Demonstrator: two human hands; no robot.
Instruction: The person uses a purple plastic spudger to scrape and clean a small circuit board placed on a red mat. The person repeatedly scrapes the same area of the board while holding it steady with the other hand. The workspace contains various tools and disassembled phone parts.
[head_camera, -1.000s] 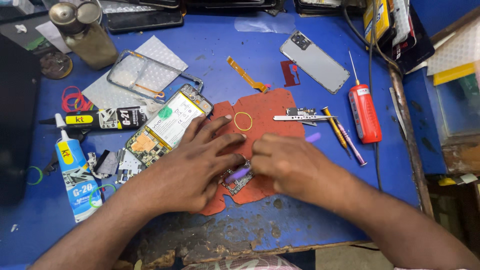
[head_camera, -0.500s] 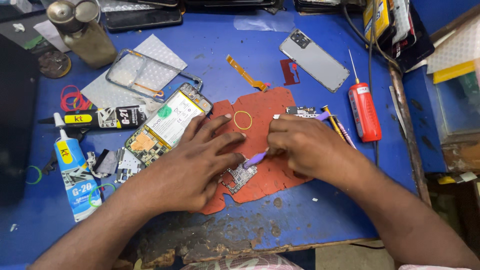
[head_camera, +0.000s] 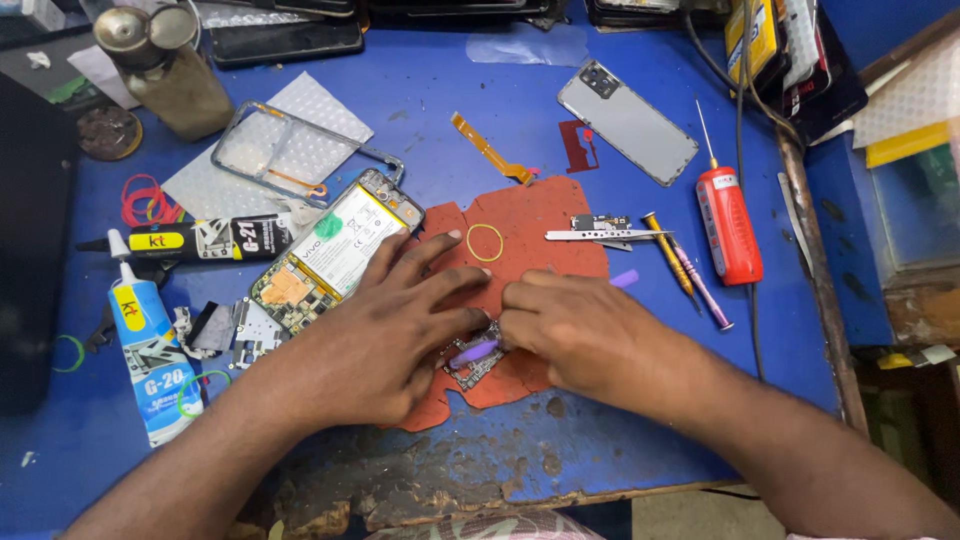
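On the orange mat (head_camera: 530, 215) in the middle of the blue table (head_camera: 440, 130), the left hand (head_camera: 400, 335) lies flat, fingers spread, pinning a small circuit board (head_camera: 472, 368) by its edge. The right hand (head_camera: 580, 335) touches the left, its fingers closed around a purple tool (head_camera: 474, 351) whose tip lies on the board; an opened phone (head_camera: 335, 255) lies just left of the mat

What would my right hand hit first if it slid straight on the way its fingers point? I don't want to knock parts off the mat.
The right hand points left, so it would likely meet the left hand fingertips first, over the small circuit board.
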